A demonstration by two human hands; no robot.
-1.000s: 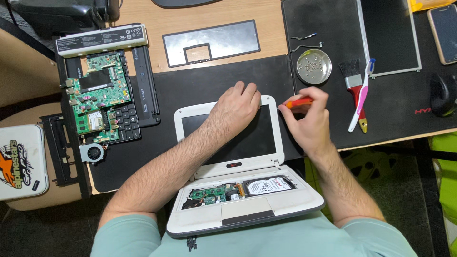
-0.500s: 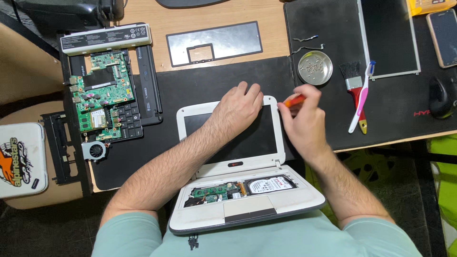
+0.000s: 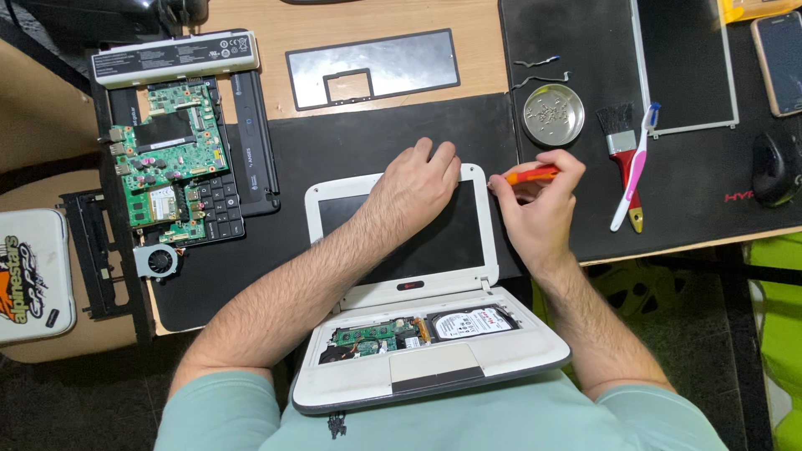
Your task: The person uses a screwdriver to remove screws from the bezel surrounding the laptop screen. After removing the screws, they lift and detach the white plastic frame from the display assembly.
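A small white laptop (image 3: pixel 334 196) lies open before me, its dark screen flat on the black mat and its base towards my body, with the keyboard removed so a green circuit board (image 3: pixel 368 336) and a hard drive (image 3: pixel 469 321) show. My left hand (image 3: pixel 415 184) presses flat on the upper part of the screen. My right hand (image 3: pixel 539 205) holds an orange-handled screwdriver (image 3: pixel 531 174), whose tip touches the screen frame's top right corner.
A black mat (image 3: pixel 351 138) covers the desk. A second dismantled laptop with a green board (image 3: pixel 167 159) lies at the left, next to a fan (image 3: pixel 157 260). A keyboard bezel (image 3: pixel 372 68), round metal tin (image 3: pixel 553 114), brush (image 3: pixel 620 150), toothbrush (image 3: pixel 635 167), phone (image 3: pixel 781 58) and mouse (image 3: pixel 775 165) surround it.
Both hands stay in much the same place on the laptop's screen. The screwdriver remains at the top right corner, and the view has shifted slightly.
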